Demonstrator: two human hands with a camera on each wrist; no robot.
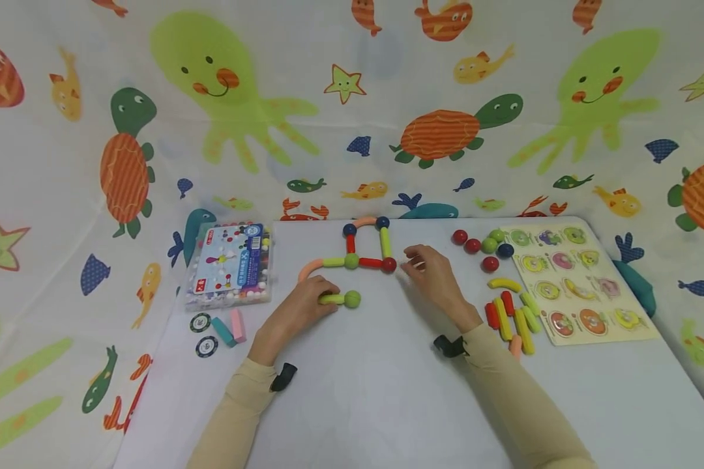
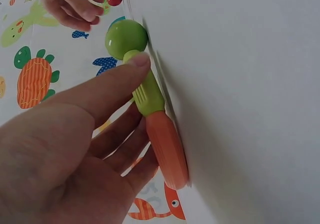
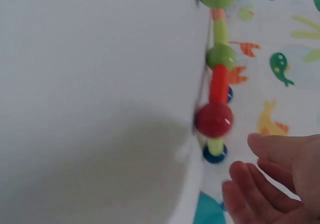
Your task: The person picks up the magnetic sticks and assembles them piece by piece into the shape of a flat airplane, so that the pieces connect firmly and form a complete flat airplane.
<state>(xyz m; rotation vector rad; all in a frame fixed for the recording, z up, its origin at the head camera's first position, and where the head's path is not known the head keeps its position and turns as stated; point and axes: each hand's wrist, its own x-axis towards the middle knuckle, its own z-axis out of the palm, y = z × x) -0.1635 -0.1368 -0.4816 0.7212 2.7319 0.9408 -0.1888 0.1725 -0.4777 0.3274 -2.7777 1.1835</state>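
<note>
Left wrist view: the left hand (image 2: 70, 139) pinches a green stick (image 2: 151, 98). The right hand (image 1: 434, 280) holds nothing, fingers (image 3: 280, 151) loosely parted near a red ball (image 1: 389, 264).

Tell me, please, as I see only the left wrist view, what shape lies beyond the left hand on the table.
Observer: A closed, roughly four-sided loop, in the head view.
Operator: Thank you; what sits at its two far corners?
Observer: Dark blue balls, one at each.
Operator: And is the right hand touching it?
Observer: No; the right wrist view shows a gap between that hand and its red ball.
</note>
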